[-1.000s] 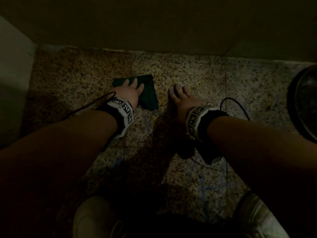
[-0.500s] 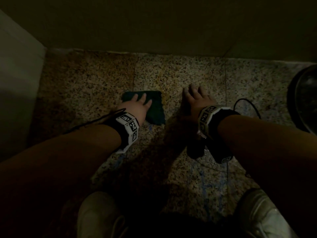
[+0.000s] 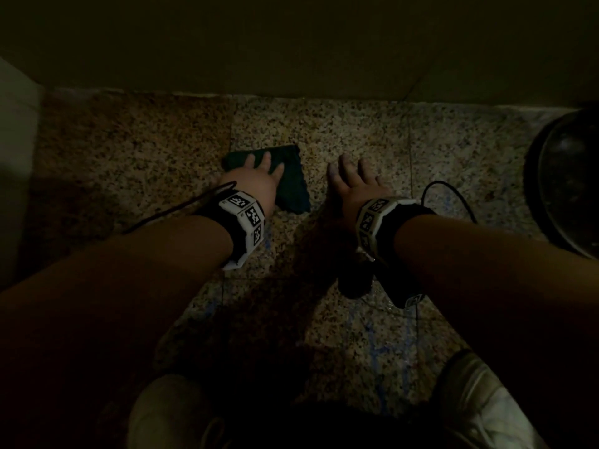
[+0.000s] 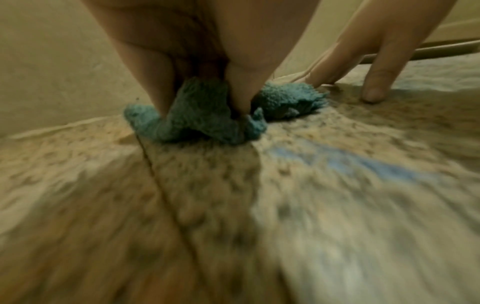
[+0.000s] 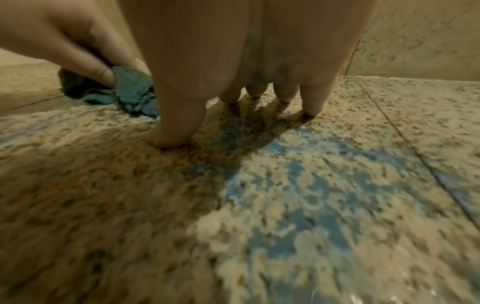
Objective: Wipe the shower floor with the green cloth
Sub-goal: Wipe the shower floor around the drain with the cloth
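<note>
The green cloth [image 3: 293, 184] lies crumpled on the speckled stone shower floor [image 3: 356, 131], a little out from the back wall. My left hand [image 3: 259, 176] presses down on it with straight, spread fingers; in the left wrist view the cloth [image 4: 202, 117] bunches up between the fingertips [image 4: 240, 90]. Just right of the cloth, my right hand [image 3: 353, 178] props on the bare floor. In the right wrist view its fingertips [image 5: 176, 131] touch the wet stone, holding nothing, while the cloth [image 5: 132, 92] sits under my left hand [image 5: 64, 41].
A dark round basin [image 3: 570, 183] stands at the right edge. The back wall [image 3: 291, 43] runs close behind the cloth, and a pale wall [image 3: 16, 157] closes the left. Blue streaks [image 5: 298, 185] mark the wet floor. My shoes [image 3: 168, 413] [image 3: 479, 403] stand nearest me.
My left hand drew the cloth toward me, then pushed it back toward the wall. The right hand shifted slightly right and back, still on the floor.
</note>
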`<state>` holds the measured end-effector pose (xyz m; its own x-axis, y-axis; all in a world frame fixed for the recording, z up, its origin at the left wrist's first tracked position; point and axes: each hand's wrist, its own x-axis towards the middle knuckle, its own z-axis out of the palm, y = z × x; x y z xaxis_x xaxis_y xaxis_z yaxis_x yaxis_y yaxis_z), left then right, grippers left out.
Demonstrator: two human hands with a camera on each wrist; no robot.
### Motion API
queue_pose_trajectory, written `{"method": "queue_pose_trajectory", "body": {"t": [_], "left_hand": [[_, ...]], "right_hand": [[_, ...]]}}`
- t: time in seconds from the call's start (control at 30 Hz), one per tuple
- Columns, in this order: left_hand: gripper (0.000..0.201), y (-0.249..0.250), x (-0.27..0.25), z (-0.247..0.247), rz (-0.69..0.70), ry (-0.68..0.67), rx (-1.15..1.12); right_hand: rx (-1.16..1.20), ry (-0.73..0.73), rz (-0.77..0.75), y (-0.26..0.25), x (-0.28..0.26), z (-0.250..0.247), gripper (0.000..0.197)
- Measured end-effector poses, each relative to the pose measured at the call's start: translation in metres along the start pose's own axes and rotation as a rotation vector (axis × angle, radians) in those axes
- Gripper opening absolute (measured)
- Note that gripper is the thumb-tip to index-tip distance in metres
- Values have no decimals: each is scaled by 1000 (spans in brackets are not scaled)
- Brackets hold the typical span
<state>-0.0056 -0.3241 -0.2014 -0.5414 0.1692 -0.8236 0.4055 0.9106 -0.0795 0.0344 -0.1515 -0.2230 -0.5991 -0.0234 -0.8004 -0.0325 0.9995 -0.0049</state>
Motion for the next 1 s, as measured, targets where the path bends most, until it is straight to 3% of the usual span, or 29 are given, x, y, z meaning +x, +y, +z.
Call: {"method": "queue_pose_trajectory", "body": {"t": [0.3,0.5,0.73,1.0], "left_hand": [[87,7,-26,30,50,-29,60],[79,3,-25,37,78,107,147],[84,10,-4,17,83,150,96],[87,19,3,8,39,100,10]], "right_hand": [[-24,11,16,-3,1,3,97],[-45,3,32,-6,1,5,95],[-2,-29,6,-4,1,2,97],[3,-29,-2,-3,-3,0,97]]}}
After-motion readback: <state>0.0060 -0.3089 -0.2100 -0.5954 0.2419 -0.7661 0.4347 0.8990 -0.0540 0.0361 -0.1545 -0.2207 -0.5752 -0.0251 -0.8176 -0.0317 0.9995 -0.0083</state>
